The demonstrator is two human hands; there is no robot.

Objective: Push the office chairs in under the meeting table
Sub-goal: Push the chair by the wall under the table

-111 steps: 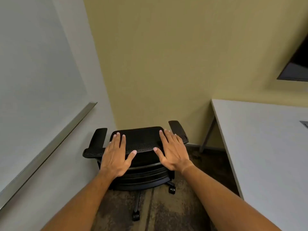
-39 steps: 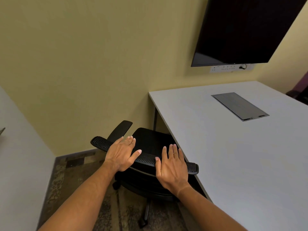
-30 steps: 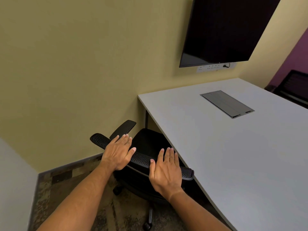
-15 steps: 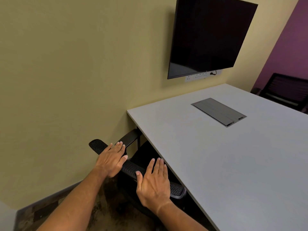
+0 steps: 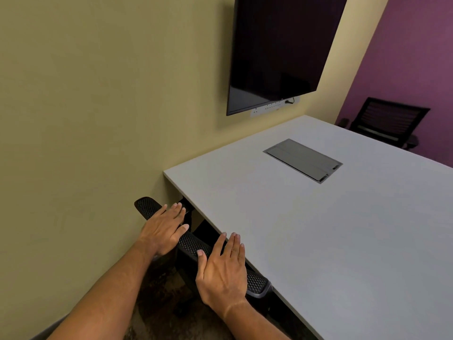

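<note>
Both hands lie flat on the top edge of a black mesh office chair (image 5: 193, 244) backrest, which stands right at the near long edge of the grey meeting table (image 5: 331, 229) — its seat is out of sight beneath the tabletop. The left hand (image 5: 163, 229) rests near the backrest's far end, fingers straight and held together, thumb spread to the side, palm down on the mesh. The right hand (image 5: 224, 268) sits toward the near end, fingers likewise extended and slightly fanned, their tips almost at the table edge; neither hand curls around the chair — they press on it with open palms. A grey cable hatch (image 5: 302, 160) is set flush in the tabletop. A dark wall screen (image 5: 282, 50) hangs on the yellow wall above the table's end, and a second black office chair (image 5: 387, 121) stands at the table's far side against a purple wall.
</note>
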